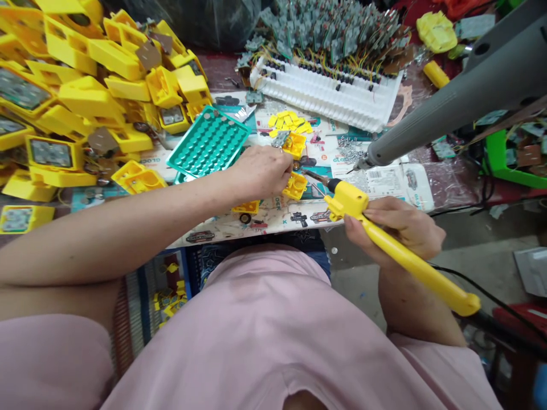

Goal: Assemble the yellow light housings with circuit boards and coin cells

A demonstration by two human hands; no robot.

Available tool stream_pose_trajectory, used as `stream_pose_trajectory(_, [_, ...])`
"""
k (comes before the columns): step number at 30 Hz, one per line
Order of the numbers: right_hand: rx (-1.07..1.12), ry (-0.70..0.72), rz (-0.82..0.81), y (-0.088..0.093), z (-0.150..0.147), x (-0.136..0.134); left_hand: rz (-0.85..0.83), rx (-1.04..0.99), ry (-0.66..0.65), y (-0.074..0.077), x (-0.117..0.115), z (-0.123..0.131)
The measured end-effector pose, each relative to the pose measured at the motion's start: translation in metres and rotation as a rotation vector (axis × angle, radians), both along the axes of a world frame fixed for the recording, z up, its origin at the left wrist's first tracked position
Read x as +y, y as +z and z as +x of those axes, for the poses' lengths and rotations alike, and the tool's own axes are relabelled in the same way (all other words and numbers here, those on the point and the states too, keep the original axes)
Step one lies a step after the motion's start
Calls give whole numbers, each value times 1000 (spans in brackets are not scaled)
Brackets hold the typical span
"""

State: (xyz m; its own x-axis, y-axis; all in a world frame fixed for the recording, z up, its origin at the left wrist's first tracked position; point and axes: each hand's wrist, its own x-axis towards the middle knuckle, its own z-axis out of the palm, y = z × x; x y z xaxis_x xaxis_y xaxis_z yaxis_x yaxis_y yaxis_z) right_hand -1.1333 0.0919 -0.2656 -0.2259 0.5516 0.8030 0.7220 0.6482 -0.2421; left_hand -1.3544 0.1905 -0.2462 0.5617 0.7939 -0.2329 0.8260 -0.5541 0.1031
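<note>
My right hand [395,228] is wrapped round a yellow soldering iron [393,245], whose metal tip points left toward small yellow housings. My left hand [265,171] has its fingers curled down beside an upper yellow housing [294,145] and a lower one [294,186]; what its fingertips grip is hidden. The iron's tip is close to my left fingertips, near the gap between these housings; whether it touches anything is too small to tell. Another yellow part with a black wheel [245,218] lies below my left hand, partly covered by it.
Yellow housings [85,97] are heaped at the left. A green tray [209,139] lies behind my left forearm. Circuit boards with wires [337,28] stand behind white ridged foam [325,88]. A grey electric screwdriver [448,97] reaches in from the upper right, above scattered screws [350,149].
</note>
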Motion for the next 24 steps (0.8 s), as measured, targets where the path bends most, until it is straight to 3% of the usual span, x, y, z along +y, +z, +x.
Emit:
stream_pose_trajectory(5, [130,-70,-73,-10,1,-4,-7,-8,6,-1,1,-1])
stream_pose_trajectory(12, [11,-125,-124,-1,-1,-6,9,28,9,1,1,0])
stream_pose_trajectory(24, [139,-160,-145,-13,-5,-5,33,48,-1,2,1,0])
